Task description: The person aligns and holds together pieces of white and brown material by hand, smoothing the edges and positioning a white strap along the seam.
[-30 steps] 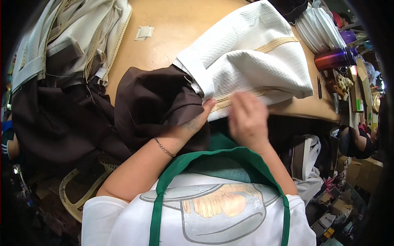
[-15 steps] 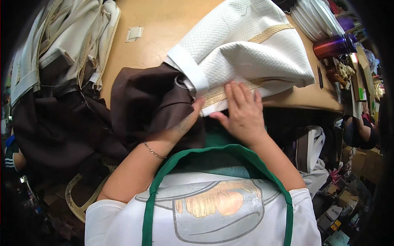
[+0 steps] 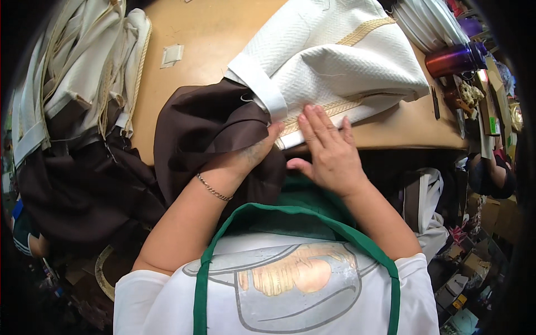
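Note:
A large sewn fabric piece (image 3: 312,72) lies over the table edge before me. Its upper part is white and quilted, with braided gold trim (image 3: 357,32) and a plain white band (image 3: 258,84). Dark brown cloth (image 3: 195,123) joins it at the band and hangs toward my lap. My left hand (image 3: 259,149) holds the piece by its near edge, thumb beside the band; folds of brown cloth hide its other fingers. My right hand (image 3: 330,148) is open, its fingertips on the trimmed near edge and its thumb stretched out to the left.
At left hangs a pile of similar white and brown pieces (image 3: 72,78). A small pale square patch (image 3: 172,56) lies on the tan table (image 3: 184,25). A purple-red bottle (image 3: 455,60), dark slim tool (image 3: 435,103) and white stack (image 3: 427,25) stand right. Boxes clutter the floor.
My right hand has slid slightly left and up along the trimmed edge, which lies flatter. My left hand has moved a little up and right. The view has shifted slightly.

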A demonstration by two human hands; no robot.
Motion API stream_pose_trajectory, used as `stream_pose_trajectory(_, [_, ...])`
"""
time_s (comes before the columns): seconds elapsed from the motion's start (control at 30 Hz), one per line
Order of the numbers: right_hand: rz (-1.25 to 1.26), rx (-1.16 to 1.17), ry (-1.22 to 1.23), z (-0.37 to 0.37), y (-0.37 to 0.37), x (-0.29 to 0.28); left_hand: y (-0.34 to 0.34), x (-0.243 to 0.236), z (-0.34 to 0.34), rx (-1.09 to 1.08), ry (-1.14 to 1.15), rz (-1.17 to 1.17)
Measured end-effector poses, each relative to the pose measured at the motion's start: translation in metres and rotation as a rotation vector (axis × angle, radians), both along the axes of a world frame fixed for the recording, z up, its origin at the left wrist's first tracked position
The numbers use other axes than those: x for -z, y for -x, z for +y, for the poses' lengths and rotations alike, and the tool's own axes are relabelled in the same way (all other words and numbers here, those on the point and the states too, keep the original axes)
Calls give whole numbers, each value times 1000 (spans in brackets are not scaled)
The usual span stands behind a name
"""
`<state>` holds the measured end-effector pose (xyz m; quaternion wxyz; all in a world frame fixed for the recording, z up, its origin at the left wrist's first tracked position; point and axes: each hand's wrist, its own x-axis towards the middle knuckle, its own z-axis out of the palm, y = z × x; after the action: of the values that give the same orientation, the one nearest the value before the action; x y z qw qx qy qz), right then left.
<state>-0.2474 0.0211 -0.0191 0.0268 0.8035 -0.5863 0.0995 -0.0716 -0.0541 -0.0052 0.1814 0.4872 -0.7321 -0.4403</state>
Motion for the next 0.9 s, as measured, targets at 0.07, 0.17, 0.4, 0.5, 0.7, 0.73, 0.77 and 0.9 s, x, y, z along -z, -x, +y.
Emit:
stream_pose_trajectory(0.07, [42,35,4,-3,13,0,-1,-1,0,-8,-69,-27])
stream_pose_trajectory(0.17, [124,130,24,-9,38,1,3,-4,4,-73,-33,29])
stream_pose_trajectory(0.4, [179,271,-86,-25,80,-7,0,-7,0,47,48,49])
stream_pose_trajectory(0.5, [-230,134,7,-17,86,-2,9,-16,4,79,166,299])
stream_pose_trajectory(0.7, [-1280,86,258,-21,57,18,56,6,1,-154,-762,650])
stream_pose_trajectory(0.73, [-1366,89,274,-20,56,22,59,4,4,-140,-763,645])
stream_pose_trajectory(0.77, [-1452,89,292,-19,57,23,60,0,10,-127,-763,641])
stream_pose_trajectory(0.9, [-1362,201,287,-21,55,27,53,5,11,-35,-853,621])
